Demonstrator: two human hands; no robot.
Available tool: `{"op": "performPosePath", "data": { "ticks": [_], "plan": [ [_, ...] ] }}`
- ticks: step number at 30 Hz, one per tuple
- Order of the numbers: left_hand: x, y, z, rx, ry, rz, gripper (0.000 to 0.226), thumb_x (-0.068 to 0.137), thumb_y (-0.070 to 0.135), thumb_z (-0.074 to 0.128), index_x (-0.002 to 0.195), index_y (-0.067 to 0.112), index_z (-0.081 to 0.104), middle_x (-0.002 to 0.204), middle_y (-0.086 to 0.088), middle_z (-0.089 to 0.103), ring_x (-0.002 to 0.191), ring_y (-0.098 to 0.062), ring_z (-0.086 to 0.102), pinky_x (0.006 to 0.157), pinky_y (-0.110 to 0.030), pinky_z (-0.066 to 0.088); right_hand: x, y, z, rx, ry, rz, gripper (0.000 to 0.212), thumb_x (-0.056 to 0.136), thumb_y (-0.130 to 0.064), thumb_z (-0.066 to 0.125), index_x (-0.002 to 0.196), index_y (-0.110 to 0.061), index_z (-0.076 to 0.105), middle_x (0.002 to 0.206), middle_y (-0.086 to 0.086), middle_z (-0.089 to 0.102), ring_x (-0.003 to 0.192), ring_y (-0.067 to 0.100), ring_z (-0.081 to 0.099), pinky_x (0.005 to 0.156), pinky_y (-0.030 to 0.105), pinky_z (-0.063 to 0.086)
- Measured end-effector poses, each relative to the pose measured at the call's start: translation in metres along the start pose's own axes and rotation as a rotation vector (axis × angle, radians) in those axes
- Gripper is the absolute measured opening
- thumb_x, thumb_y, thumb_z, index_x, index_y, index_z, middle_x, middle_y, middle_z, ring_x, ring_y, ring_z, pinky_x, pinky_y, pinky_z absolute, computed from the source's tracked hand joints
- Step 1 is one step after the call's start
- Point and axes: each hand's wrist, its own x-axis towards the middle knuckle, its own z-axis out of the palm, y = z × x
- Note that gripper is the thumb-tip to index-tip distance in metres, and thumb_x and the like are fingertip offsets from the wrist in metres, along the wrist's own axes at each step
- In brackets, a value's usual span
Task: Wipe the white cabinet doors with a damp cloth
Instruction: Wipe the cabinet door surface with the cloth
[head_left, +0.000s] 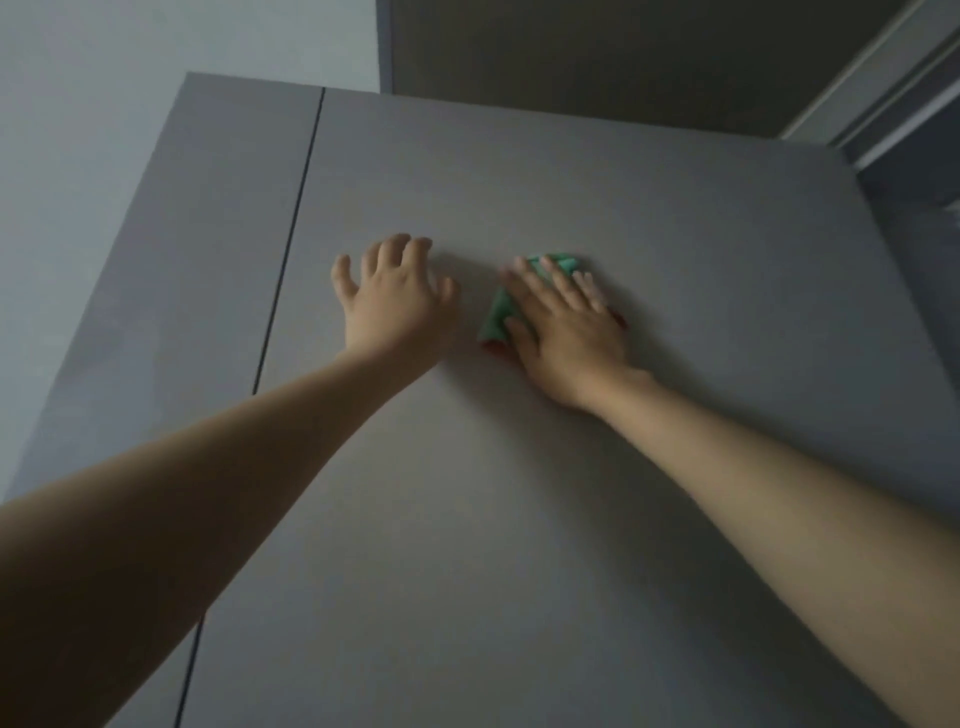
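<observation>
View: looking up along the front of a tall cabinet, both bare forearms reaching up to it.
Door (597, 493): wide, plain, pale panel that looks grey in the dim light; it fills most of the picture.
Second door (208, 249): narrower panel to the left, split from the first by a thin dark seam (291, 244) running top to bottom.
Left hand (389, 301): laid flat on the wide door just right of the seam, fingers spread and a little bent at the tips, thumb out to the side, holding nothing.
Right hand (566, 332): pressed flat on the cloth against the wide door, fingers straight and close together, pointing up and to the left; the fingertips are blurred.
Cloth (498, 317): green, folded, trapped between the right palm and the door; it shows past the fingertips and beside the thumb, with a red edge at its lower end.
Hands: near each other, not touching.
Wall (78, 156): pale, left of the cabinet.
Ceiling (623, 52): dark, above the cabinet top.
Writing: no brand, label or text can be read anywhere.
</observation>
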Motion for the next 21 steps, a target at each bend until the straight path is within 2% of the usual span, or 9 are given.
{"op": "performPosePath", "data": {
  "ticks": [3,5,7,9,12,14,16,19,21],
  "plan": [
    [-0.008,0.018,0.008,0.015,-0.027,-0.029,0.04,0.095,0.029,0.039,0.132,0.016,0.047,0.14,-0.007,0.042,0.133,-0.022,0.03,0.115,-0.043,0.007,-0.001,0.081,-0.007,-0.064,0.005,0.33,0.053,0.103,-0.034,0.025,0.152,-0.016,0.017,0.159,0.004,0.014,0.147,0.022,0.008,0.119,0.042,0.003],
    [-0.017,0.026,0.014,0.02,-0.041,-0.046,0.036,0.096,0.029,0.04,0.128,0.015,0.049,0.138,-0.006,0.043,0.132,-0.022,0.031,0.115,-0.044,0.008,-0.007,0.122,-0.014,-0.013,0.017,0.575,0.054,0.103,-0.033,0.025,0.152,-0.013,0.016,0.159,0.008,0.014,0.147,0.026,0.007,0.119,0.042,0.002],
    [-0.024,0.03,0.02,0.044,-0.039,-0.046,0.037,0.096,0.029,0.04,0.129,0.015,0.048,0.14,-0.005,0.041,0.133,-0.022,0.029,0.115,-0.045,0.007,-0.008,0.125,-0.016,0.035,0.043,0.669,0.055,0.102,-0.033,0.026,0.152,-0.013,0.016,0.159,0.007,0.013,0.146,0.027,0.006,0.119,0.043,-0.001],
    [-0.027,0.03,0.023,0.071,-0.033,-0.057,0.039,0.096,0.029,0.039,0.13,0.013,0.047,0.143,-0.006,0.038,0.136,-0.022,0.026,0.116,-0.047,0.004,-0.013,0.096,-0.011,0.021,0.073,0.539,0.056,0.101,-0.034,0.028,0.151,-0.01,0.019,0.158,0.009,0.017,0.146,0.03,0.011,0.118,0.042,0.0],
    [-0.026,0.046,0.03,0.082,-0.011,-0.108,0.043,0.095,0.028,0.039,0.133,0.01,0.044,0.149,-0.01,0.033,0.139,-0.023,0.022,0.116,-0.046,0.002,-0.049,0.053,0.0,0.003,0.053,0.035,0.057,0.097,-0.039,0.028,0.15,-0.016,0.025,0.156,0.004,0.024,0.145,0.026,0.016,0.117,0.039,0.001],
    [-0.026,0.064,0.038,0.092,0.001,-0.081,0.044,0.096,0.028,0.04,0.136,0.011,0.044,0.151,-0.01,0.031,0.14,-0.023,0.021,0.116,-0.045,0.002,-0.061,0.067,-0.006,-0.009,-0.032,-0.139,0.057,0.097,-0.042,0.024,0.15,-0.022,0.022,0.157,-0.001,0.021,0.146,0.022,0.013,0.116,0.038,-0.001],
    [-0.029,0.083,0.045,0.095,0.001,0.0,0.043,0.096,0.028,0.041,0.136,0.013,0.044,0.151,-0.008,0.032,0.14,-0.022,0.023,0.116,-0.043,0.003,-0.047,0.115,-0.011,-0.046,-0.036,-0.013,0.054,0.101,-0.04,0.024,0.151,-0.022,0.017,0.159,-0.001,0.015,0.147,0.02,0.008,0.116,0.038,-0.002],
    [-0.034,0.106,0.061,0.089,-0.009,0.066,0.042,0.095,0.029,0.041,0.135,0.016,0.045,0.149,-0.005,0.035,0.138,-0.022,0.026,0.115,-0.04,0.007,-0.03,0.184,-0.022,-0.02,-0.037,0.362,0.056,0.102,-0.038,0.025,0.152,-0.019,0.013,0.16,0.003,0.011,0.147,0.022,0.004,0.119,0.04,-0.001],
    [-0.034,0.115,0.069,0.073,-0.007,0.05,0.041,0.094,0.032,0.041,0.133,0.017,0.047,0.145,-0.005,0.039,0.135,-0.023,0.029,0.112,-0.038,0.013,-0.034,0.183,-0.022,-0.001,-0.013,0.406,0.057,0.101,-0.039,0.026,0.152,-0.019,0.012,0.16,0.004,0.01,0.147,0.024,0.003,0.118,0.04,-0.003]
  ]
}}
